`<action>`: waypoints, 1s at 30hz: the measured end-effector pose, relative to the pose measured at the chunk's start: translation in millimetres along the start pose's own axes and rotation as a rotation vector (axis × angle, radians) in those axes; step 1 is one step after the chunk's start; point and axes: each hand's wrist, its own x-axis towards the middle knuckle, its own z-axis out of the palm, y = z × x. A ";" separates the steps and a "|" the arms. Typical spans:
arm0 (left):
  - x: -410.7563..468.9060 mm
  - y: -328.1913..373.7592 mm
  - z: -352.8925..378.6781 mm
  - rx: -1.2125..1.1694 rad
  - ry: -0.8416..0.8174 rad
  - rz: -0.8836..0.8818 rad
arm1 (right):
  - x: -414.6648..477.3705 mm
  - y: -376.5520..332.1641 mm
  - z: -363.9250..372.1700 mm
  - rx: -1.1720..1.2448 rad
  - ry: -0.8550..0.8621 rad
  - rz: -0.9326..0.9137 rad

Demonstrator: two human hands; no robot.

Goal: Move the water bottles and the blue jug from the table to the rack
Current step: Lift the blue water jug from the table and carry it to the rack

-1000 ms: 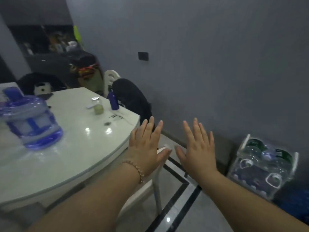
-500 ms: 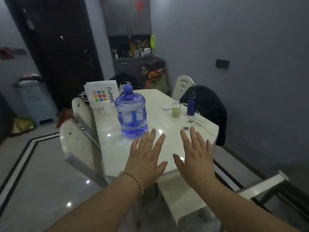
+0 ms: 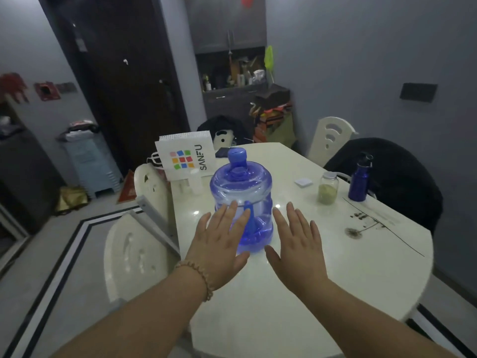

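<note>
White counter bears the blue jug upright. Left hand and right hand frame it, fingers straight and empty, likely to clasp both sides.

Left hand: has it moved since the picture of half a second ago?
Yes. The left hand went forward, toward the blue jug; it now overlaps the jug's lower side.

sanfu bag far left, glass jar right.

Home dining rm: white table w/ chairs, cluttered cabinet, dark door.
</note>
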 end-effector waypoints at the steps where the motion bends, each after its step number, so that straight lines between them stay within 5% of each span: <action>1: 9.8 -7.5 3.8 0.004 0.006 -0.007 | 11.4 -0.6 4.3 -0.001 -0.017 -0.013; 5: 43.5 -42.2 25.4 0.016 -0.021 -0.043 | 47.9 -2.4 31.6 0.031 -0.055 -0.029; 15: 146.9 -123.8 63.1 -0.050 0.122 0.204 | 112.5 -20.3 89.1 -0.067 -0.037 -0.029; 26: 281.5 -163.8 92.9 -0.420 0.113 0.631 | 184.6 -62.2 145.3 -0.343 0.070 0.181; 30: 276.2 -154.3 106.5 -0.730 0.142 0.594 | 184.2 -64.5 146.9 -0.326 0.058 0.244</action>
